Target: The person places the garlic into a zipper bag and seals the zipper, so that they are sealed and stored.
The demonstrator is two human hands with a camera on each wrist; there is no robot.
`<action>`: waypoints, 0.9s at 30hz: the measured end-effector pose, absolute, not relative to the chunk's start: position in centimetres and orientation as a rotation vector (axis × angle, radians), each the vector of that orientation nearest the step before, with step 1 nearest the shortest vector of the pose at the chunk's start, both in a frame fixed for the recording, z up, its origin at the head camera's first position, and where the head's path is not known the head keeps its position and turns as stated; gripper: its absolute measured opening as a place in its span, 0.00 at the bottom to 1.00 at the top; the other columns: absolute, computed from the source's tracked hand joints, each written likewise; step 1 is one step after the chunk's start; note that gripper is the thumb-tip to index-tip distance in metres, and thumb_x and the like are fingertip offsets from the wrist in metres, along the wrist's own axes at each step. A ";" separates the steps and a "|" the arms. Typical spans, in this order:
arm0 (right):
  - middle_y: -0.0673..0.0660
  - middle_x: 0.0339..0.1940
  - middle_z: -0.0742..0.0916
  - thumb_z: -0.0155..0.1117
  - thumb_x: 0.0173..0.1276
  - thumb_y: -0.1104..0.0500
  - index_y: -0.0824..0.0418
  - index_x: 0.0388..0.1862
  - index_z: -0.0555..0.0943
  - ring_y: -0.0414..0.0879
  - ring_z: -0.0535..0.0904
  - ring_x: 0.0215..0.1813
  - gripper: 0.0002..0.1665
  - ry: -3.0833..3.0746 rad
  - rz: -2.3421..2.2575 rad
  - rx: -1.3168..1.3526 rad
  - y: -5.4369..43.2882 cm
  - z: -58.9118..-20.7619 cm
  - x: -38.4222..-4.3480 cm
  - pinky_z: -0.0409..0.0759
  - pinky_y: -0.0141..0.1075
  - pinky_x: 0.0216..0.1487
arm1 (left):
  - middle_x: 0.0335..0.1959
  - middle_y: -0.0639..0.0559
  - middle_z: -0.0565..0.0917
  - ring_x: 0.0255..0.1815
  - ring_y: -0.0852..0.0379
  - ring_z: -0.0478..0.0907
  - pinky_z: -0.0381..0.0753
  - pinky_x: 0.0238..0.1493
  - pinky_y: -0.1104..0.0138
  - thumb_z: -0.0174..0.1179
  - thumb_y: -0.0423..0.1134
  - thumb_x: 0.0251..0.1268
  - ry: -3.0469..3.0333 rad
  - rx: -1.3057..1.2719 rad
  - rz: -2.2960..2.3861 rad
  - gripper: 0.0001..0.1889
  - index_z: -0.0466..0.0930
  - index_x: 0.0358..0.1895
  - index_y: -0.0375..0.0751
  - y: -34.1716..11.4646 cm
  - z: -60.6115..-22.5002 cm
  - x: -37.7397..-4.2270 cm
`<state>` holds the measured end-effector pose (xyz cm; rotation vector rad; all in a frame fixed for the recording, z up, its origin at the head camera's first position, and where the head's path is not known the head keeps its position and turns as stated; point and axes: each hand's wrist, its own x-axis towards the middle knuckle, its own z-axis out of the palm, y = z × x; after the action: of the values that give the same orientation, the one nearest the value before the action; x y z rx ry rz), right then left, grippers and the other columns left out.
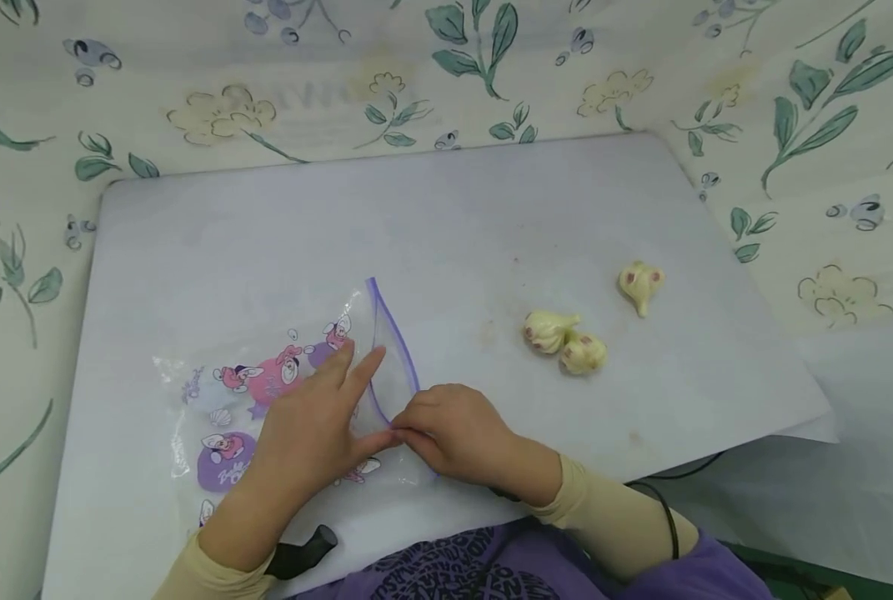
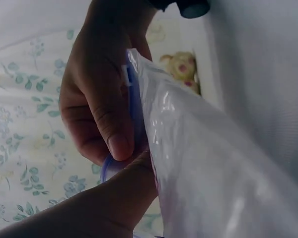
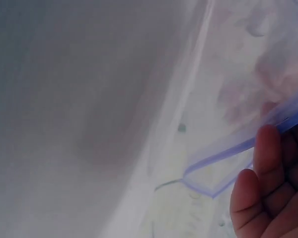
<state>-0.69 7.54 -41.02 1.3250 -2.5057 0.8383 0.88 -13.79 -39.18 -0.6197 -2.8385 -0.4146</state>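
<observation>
A clear zip bag [image 1: 296, 375] with a purple zip strip and printed pink cartoon figures lies on the table, its mouth parted towards the right. My left hand [image 1: 307, 433] rests over the bag with its fingers spread, and its thumb reaches to the mouth's near end. There my right hand [image 1: 457, 433] pinches the zip edge between thumb and fingers. The left wrist view has the right thumb [image 2: 119, 144] on the purple strip, close to the left hand [image 2: 124, 198]. In the right wrist view the right fingers [image 3: 268, 153] are at the purple zip [image 3: 228, 151].
Two garlic bulbs [image 1: 551, 332] touch each other right of the bag. A third garlic bulb [image 1: 641, 286] lies farther right. A black device [image 1: 303, 554] sits at the left wrist. Flowered cloth [image 1: 386, 75] hangs behind the white table [image 1: 341, 217], and a black cable [image 1: 664, 508] runs by the right sleeve.
</observation>
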 end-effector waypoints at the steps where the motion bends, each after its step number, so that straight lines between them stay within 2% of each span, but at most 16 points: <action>1: 0.43 0.34 0.90 0.73 0.64 0.57 0.53 0.38 0.89 0.36 0.85 0.35 0.04 -2.487 0.831 1.322 7.5 -41.0 -0.6 0.83 0.30 0.39 | 0.67 0.31 0.76 0.57 0.34 0.83 0.88 0.36 0.46 0.78 0.68 0.35 -2.877 -0.609 -0.398 0.57 0.67 0.74 0.51 -13.8 -39.1 0.9; 3: 0.42 0.34 0.90 0.73 0.64 0.57 0.53 0.38 0.89 0.36 0.85 0.36 0.04 -2.451 0.804 1.320 7.4 -41.1 -0.5 0.83 0.30 0.40 | 0.69 0.28 0.73 0.59 0.31 0.81 0.86 0.43 0.41 0.76 0.70 0.38 -2.938 -0.623 -0.370 0.58 0.61 0.78 0.57 -13.8 -39.1 0.8; 4: 0.43 0.34 0.90 0.73 0.64 0.57 0.53 0.38 0.89 0.36 0.85 0.36 0.05 -2.433 0.791 1.323 7.4 -41.2 -0.5 0.83 0.30 0.41 | 0.70 0.28 0.72 0.58 0.30 0.81 0.86 0.43 0.41 0.75 0.71 0.40 -2.956 -0.645 -0.356 0.58 0.60 0.79 0.59 -13.8 -39.1 0.8; 7: 0.43 0.35 0.90 0.72 0.64 0.56 0.54 0.38 0.89 0.36 0.85 0.36 0.05 -2.377 0.762 1.330 7.3 -41.2 -0.4 0.83 0.30 0.43 | 0.70 0.30 0.72 0.53 0.33 0.84 0.87 0.34 0.47 0.73 0.71 0.43 -2.964 -0.736 -0.321 0.55 0.61 0.78 0.62 -13.7 -39.2 0.7; 10: 0.42 0.34 0.90 0.72 0.65 0.55 0.53 0.38 0.88 0.36 0.85 0.36 0.05 -2.339 0.753 1.339 7.2 -41.2 -0.4 0.83 0.31 0.43 | 0.67 0.34 0.77 0.43 0.39 0.88 0.80 0.19 0.59 0.75 0.68 0.43 -2.928 -0.795 -0.319 0.48 0.72 0.71 0.55 -13.8 -39.3 0.7; 13: 0.42 0.33 0.89 0.72 0.65 0.54 0.52 0.37 0.88 0.36 0.84 0.35 0.05 -2.323 0.756 1.349 7.2 -41.3 -0.4 0.83 0.31 0.42 | 0.63 0.35 0.81 0.28 0.46 0.86 0.72 0.14 0.65 0.79 0.62 0.41 -2.917 -0.806 -0.355 0.41 0.79 0.60 0.45 -13.8 -39.3 0.7; 16: 0.41 0.32 0.89 0.73 0.64 0.52 0.51 0.37 0.88 0.35 0.83 0.34 0.06 -2.361 0.737 1.353 7.4 -41.3 -0.5 0.83 0.31 0.41 | 0.58 0.35 0.84 0.26 0.47 0.86 0.80 0.19 0.63 0.82 0.55 0.40 -2.896 -0.820 -0.385 0.37 0.81 0.54 0.37 -14.0 -39.3 0.7; 18: 0.41 0.33 0.89 0.73 0.63 0.50 0.51 0.38 0.88 0.35 0.83 0.33 0.08 -2.401 0.713 1.348 7.7 -41.3 -0.6 0.83 0.32 0.41 | 0.56 0.34 0.85 0.32 0.43 0.88 0.87 0.28 0.58 0.83 0.51 0.39 -2.878 -0.830 -0.408 0.37 0.81 0.53 0.34 -14.1 -39.4 0.7; 20: 0.42 0.33 0.89 0.74 0.63 0.48 0.51 0.40 0.88 0.35 0.83 0.34 0.10 -2.446 0.700 1.340 8.2 -41.2 -0.7 0.83 0.32 0.42 | 0.54 0.33 0.85 0.38 0.40 0.89 0.89 0.34 0.54 0.83 0.50 0.39 -2.861 -0.830 -0.428 0.38 0.81 0.54 0.33 -14.3 -39.6 0.6; 27: 0.43 0.35 0.90 0.75 0.62 0.49 0.52 0.43 0.89 0.36 0.84 0.37 0.13 -2.474 0.747 1.317 9.7 -41.1 -0.9 0.83 0.34 0.44 | 0.50 0.35 0.87 0.38 0.42 0.89 0.89 0.35 0.56 0.85 0.49 0.33 -2.763 -0.844 -0.484 0.38 0.81 0.51 0.33 -14.5 -40.0 0.5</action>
<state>-0.86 9.74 -41.07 1.3166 -2.4745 0.7471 0.47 -14.48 -39.96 -0.8440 -2.7626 -0.4843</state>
